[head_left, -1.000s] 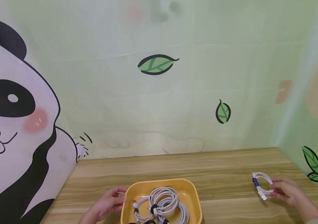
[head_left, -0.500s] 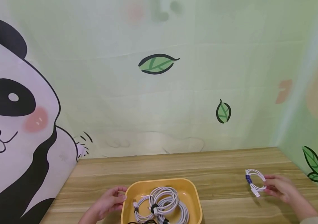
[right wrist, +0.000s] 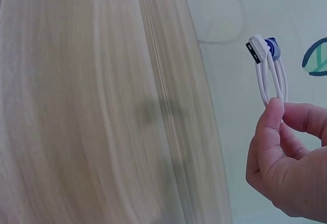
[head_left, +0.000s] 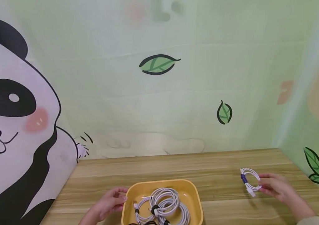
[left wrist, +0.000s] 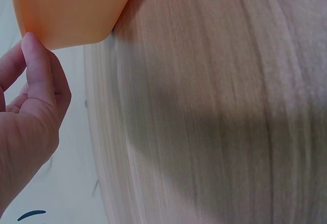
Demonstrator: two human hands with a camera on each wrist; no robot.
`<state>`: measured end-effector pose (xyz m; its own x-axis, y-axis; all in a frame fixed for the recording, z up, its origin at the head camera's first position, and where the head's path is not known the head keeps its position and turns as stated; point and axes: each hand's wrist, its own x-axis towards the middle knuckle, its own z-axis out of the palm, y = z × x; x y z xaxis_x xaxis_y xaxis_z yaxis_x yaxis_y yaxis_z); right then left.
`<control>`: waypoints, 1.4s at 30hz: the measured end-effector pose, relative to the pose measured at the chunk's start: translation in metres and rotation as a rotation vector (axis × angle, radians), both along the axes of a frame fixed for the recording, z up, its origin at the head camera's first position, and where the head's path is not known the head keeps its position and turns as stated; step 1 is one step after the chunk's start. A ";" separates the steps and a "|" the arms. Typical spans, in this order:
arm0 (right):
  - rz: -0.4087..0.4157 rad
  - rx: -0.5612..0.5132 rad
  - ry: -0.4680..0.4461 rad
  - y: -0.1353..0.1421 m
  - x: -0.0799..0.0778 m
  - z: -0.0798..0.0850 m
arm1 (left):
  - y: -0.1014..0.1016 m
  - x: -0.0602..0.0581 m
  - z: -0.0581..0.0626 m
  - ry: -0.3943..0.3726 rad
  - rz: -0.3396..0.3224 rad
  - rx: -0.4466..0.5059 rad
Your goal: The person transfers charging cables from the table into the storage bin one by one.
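Observation:
A yellow plastic box [head_left: 196,200] holds several coiled white cables [head_left: 165,200] with black ties, and part of a black cable [head_left: 145,223] shows at the lower edge. My left hand [head_left: 109,201] grips the box's left side; in the left wrist view its thumb [left wrist: 38,60] lies against the outer wall. To the right, my right hand [head_left: 276,186] pinches a white USB cable [head_left: 250,180], coiled and bound with a blue tie, above the table. The right wrist view shows its USB plug [right wrist: 257,49] and the blue tie [right wrist: 273,48] at the coil's upper end.
The wooden table [head_left: 221,168] runs back to a pale green cloth backdrop [head_left: 106,87] printed with a panda [head_left: 13,125] and leaves. A side panel [head_left: 314,131] of the same print stands at the right.
My right hand has moved left and slightly farther back with the white USB cable, coming nearer the box. My left hand and the box have stayed in place.

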<state>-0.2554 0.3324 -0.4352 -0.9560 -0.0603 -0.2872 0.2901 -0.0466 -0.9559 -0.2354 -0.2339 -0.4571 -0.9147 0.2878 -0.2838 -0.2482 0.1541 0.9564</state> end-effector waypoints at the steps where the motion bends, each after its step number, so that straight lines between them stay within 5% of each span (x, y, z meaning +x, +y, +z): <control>1: 0.004 0.002 0.004 -0.001 0.000 0.000 | 0.000 0.000 0.000 0.001 0.002 -0.002; 42: 0.187 0.152 0.105 -0.082 -0.014 0.014 | -0.001 0.001 0.001 -0.009 -0.006 0.009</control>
<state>-0.2692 0.2500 -0.4210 -0.9573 -0.2022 -0.2064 0.1792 0.1450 -0.9731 -0.2349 -0.2351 -0.4563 -0.9105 0.2954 -0.2894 -0.2560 0.1471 0.9554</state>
